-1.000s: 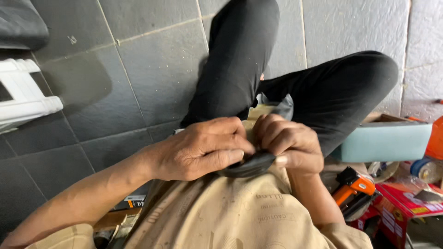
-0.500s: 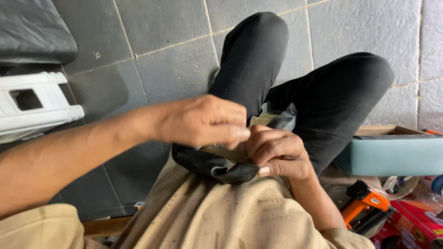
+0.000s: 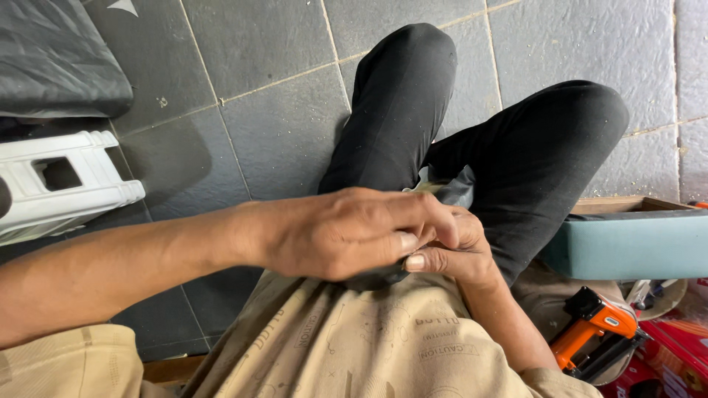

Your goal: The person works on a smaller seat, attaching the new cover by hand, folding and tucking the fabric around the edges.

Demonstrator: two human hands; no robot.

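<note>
Since half a second ago the left hand (image 3: 346, 232) has slid further across and now lies flatter over the lap, covering nearly all of the dark leather piece (image 3: 376, 278) that showed plainly below both hands before; only a sliver of it peeks out under the palm, resting on the beige shirt (image 3: 354, 339) between the two hands. The left hand is curled loosely over that piece, its fingertips meeting the right hand (image 3: 453, 250). The right hand is closed narrow, thumb pressed against the fingers as if pinching the piece's edge, though the grip itself is hidden. The view has also shifted a little, so the white plastic stool (image 3: 63, 184) sits lower at the left edge.

At the right a shallow wooden tray (image 3: 627, 204) lies partly behind a teal padded panel (image 3: 634, 247); its contents cannot be seen. Below it, an orange staple gun (image 3: 594, 328) lies near a red box (image 3: 682, 354).
</note>
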